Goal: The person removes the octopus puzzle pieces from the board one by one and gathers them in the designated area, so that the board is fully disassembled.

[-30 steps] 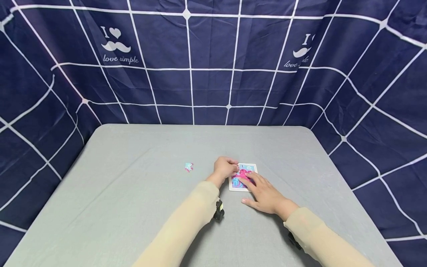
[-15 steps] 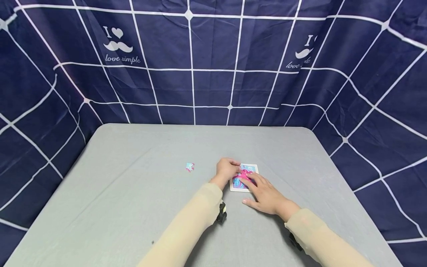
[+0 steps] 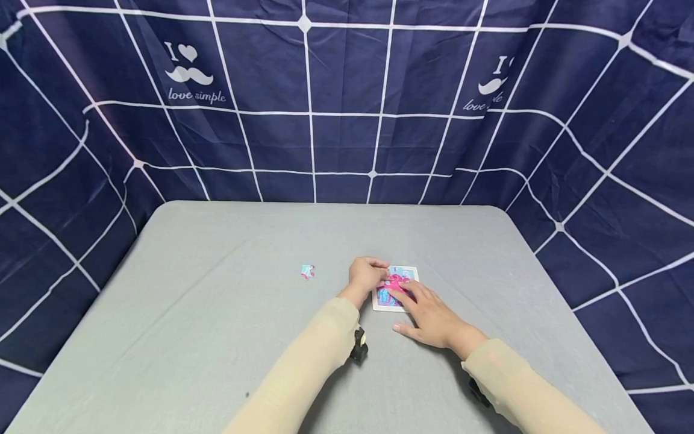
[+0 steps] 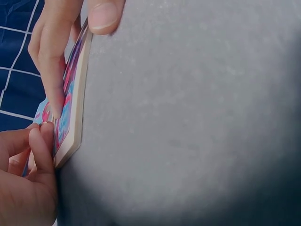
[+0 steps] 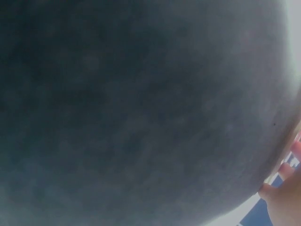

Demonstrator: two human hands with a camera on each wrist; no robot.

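Note:
A small framed jigsaw puzzle (image 3: 388,299) with a pink and blue picture and a white border lies flat on the grey table. My left hand (image 3: 364,278) is at its left edge, fingertips and thumb drawn together. In the left wrist view they seem to pinch a small puzzle piece (image 4: 45,123) at the board's edge, mostly covered by the fingers. My right hand (image 3: 436,318) rests with extended fingers on the picture, its thumb out on the table by the near edge. Left of both hands lies a loose puzzle piece (image 3: 307,272), light blue, pink and white.
The grey tabletop (image 3: 179,313) spreads around the puzzle. Dark blue cloth (image 3: 341,141) with white grid lines hangs behind it and on both sides. A tiny dark speck (image 3: 247,395) lies near the left sleeve. The right wrist view is mostly dark, blurred tabletop.
The left hand has barely shifted at the puzzle's left edge. The right hand and the loose piece stay in place; the head view sways slightly.

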